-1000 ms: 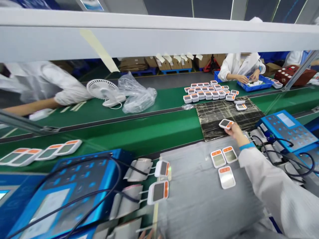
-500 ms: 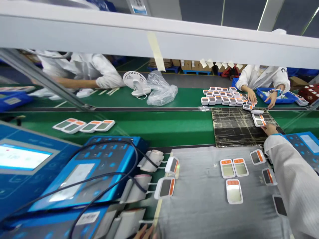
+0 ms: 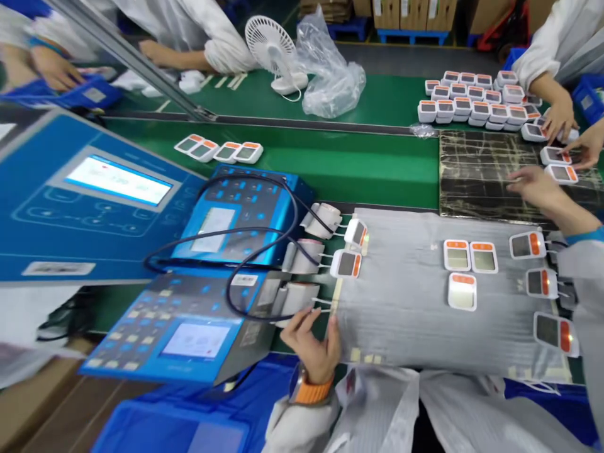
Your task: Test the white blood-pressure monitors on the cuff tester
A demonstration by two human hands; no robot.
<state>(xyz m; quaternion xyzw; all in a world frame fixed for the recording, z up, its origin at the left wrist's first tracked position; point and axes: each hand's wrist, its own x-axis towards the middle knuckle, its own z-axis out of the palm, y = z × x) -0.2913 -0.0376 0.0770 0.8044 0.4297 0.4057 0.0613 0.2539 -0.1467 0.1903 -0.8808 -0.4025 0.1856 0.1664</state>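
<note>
My left hand (image 3: 312, 345), an orange-strapped watch at its wrist, has thumb and fingers apart. Its fingertips touch the lowest of several white cylindrical connectors (image 3: 299, 301), beside two thin white prongs. Two small white devices with grey screens and orange panels, an upper one (image 3: 355, 233) and a lower one (image 3: 346, 263), sit at the connectors above. Over the black taped board (image 3: 481, 182), my right hand (image 3: 542, 192) stretches its fingers leftward, holding nothing visible. Just beyond it lie two like devices, the nearer one (image 3: 561, 174) close to my knuckles. Three devices (image 3: 461, 291) lie mid-mat.
A grey mat (image 3: 396, 314) covers the bench, with three devices (image 3: 547, 333) along its right edge. Blue test instruments (image 3: 202, 321) with looping black cables stand left. A co-worker's hands (image 3: 587, 146) work by rows of devices (image 3: 479, 112). A fan (image 3: 271, 47) stands across the green belt (image 3: 353, 163).
The view has tilted down and left. My right hand has let go of the device on the black board and drawn back. My left hand has come further into view at the lowest connector.
</note>
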